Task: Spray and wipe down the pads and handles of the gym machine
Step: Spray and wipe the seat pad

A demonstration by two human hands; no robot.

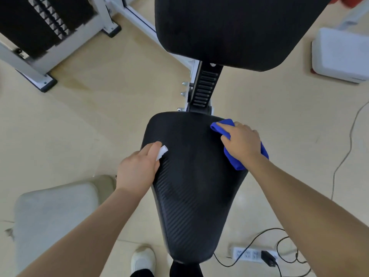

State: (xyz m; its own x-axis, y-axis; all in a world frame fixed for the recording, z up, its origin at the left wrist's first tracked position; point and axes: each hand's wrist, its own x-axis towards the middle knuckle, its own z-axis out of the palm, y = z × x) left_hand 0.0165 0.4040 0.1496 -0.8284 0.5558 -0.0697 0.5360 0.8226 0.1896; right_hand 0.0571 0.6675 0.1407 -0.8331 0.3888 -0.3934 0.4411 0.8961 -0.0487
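The black ribbed seat pad [191, 188] of the gym machine fills the middle of the view, with the black back pad [235, 31] above it. My right hand [242, 141] presses a blue cloth [234, 156] flat on the seat's upper right edge. My left hand [139, 168] rests at the seat's left edge, closed around a white object [162, 152] of which only a small tip shows past the thumb; the rest of it is hidden, so I cannot tell what it is.
A white frame with a black weight stack [46, 27] stands at the upper left. A grey footplate [58, 222] lies lower left, a white unit [341, 54] upper right. A power strip [251, 254] with black cables lies on the beige floor, lower right. My white shoe [142, 260] is below.
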